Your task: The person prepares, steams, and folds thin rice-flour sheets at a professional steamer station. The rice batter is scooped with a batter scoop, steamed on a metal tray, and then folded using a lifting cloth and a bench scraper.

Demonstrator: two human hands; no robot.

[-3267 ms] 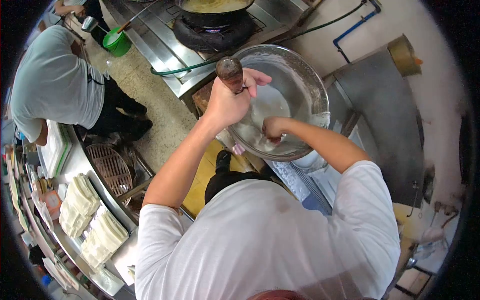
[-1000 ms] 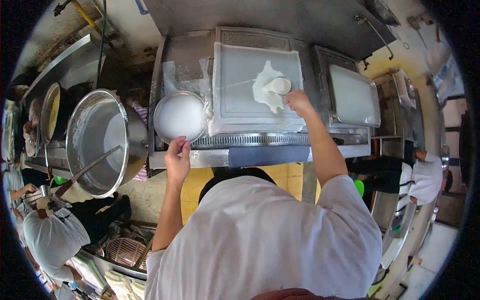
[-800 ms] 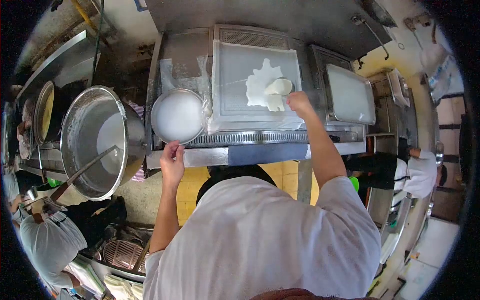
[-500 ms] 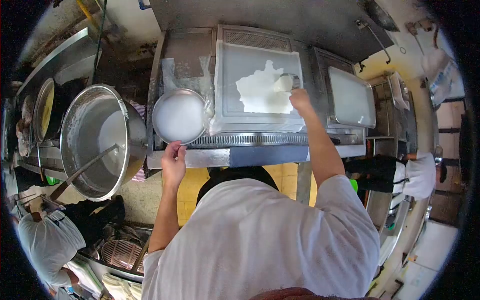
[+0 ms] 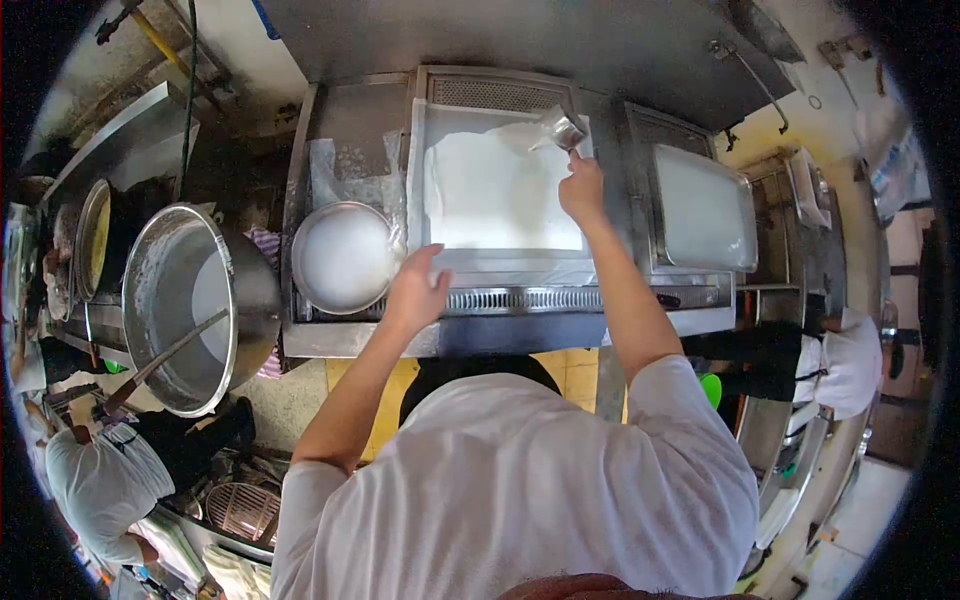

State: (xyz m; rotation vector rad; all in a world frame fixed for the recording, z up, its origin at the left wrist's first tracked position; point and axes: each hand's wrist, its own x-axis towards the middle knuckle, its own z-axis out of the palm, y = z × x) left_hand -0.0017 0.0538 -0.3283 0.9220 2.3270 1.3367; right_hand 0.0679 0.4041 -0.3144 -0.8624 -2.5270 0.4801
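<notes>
My right hand [image 5: 582, 188] is closed round the handle of a metal ladle [image 5: 565, 130], which tilts over the far right part of a cloth-covered tray [image 5: 420, 190]. White liquid [image 5: 490, 190] spreads over most of the cloth, with a greyish patch toward the right. My left hand [image 5: 420, 290] is empty, fingers apart, at the near left corner of the cloth and just right of a round metal pan [image 5: 300, 262] filled with white liquid.
A large metal pot [image 5: 255, 310] with a long stirring stick [image 5: 165, 365] stands at the left. Right of the cloth lies a rectangular tray [image 5: 703, 210] of pale liquid. Two other people, one lower left [image 5: 105, 480], one right [image 5: 845, 365], are nearby.
The white liquid now covers far more of the cloth. My right hand has moved the ladle up and slightly left. My left hand has left the round pan's rim and moved right.
</notes>
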